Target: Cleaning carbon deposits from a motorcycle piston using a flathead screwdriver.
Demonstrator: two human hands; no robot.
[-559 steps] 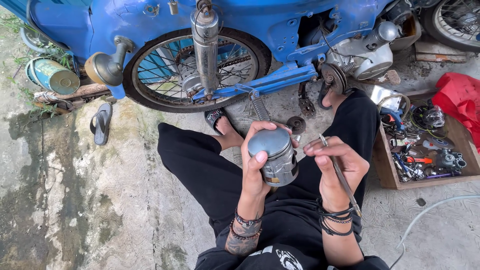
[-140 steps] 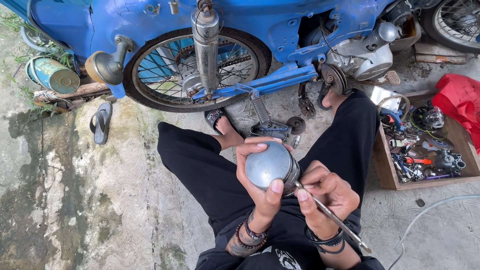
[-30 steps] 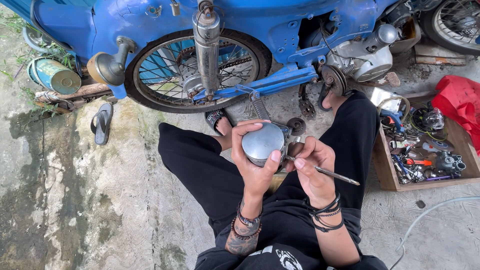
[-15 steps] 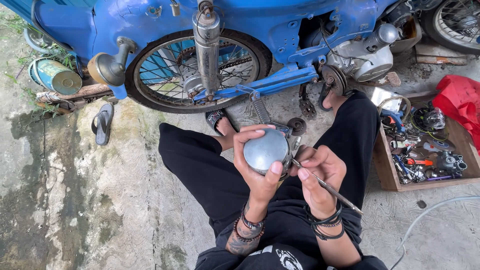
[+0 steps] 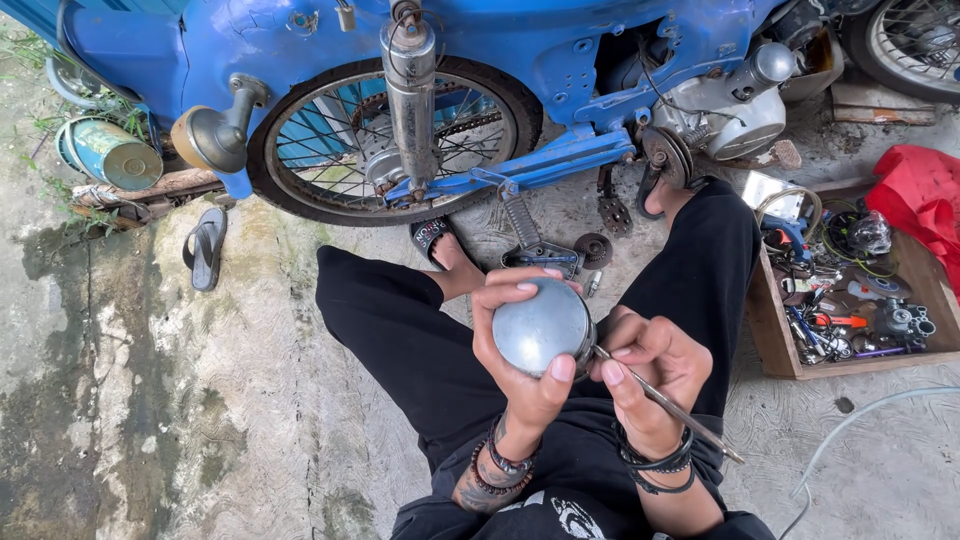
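I'm looking down at a stained, cracked concrete floor [image 5: 200, 400] outdoors, where I sit with black-trousered legs spread apart. Closest to me, my left hand [image 5: 530, 370] is wrapped around a rounded, dull-silver metal housing [image 5: 542, 326], thumb on its near side and fingertips curled over its far edge, holding it up above my lap. Just beside it, my right hand [image 5: 650, 365] is closed around a thin metal rod tool [image 5: 665, 405]; the tool's tip meets the right edge of the housing, and its long end slants down toward my right knee. Both wrists wear dark beaded bracelets.

Past my hands, small loose parts lie on the floor between my feet: a coil spring with a bracket [image 5: 530, 240] and a round dark disc [image 5: 593, 250]. To my right sits a shallow wooden tray [image 5: 775, 330] crowded with mixed tools and parts, with a red cloth [image 5: 925, 195] at its far corner. To my left a dark sandal [image 5: 205, 248] lies on the floor.

Farthest off, a blue motorcycle [image 5: 480, 40] lies on its side, its spoked wheel [image 5: 395, 135] and chrome exhaust pipe [image 5: 412, 90] facing me. A greenish tin can [image 5: 105, 152] rests near the weeds.
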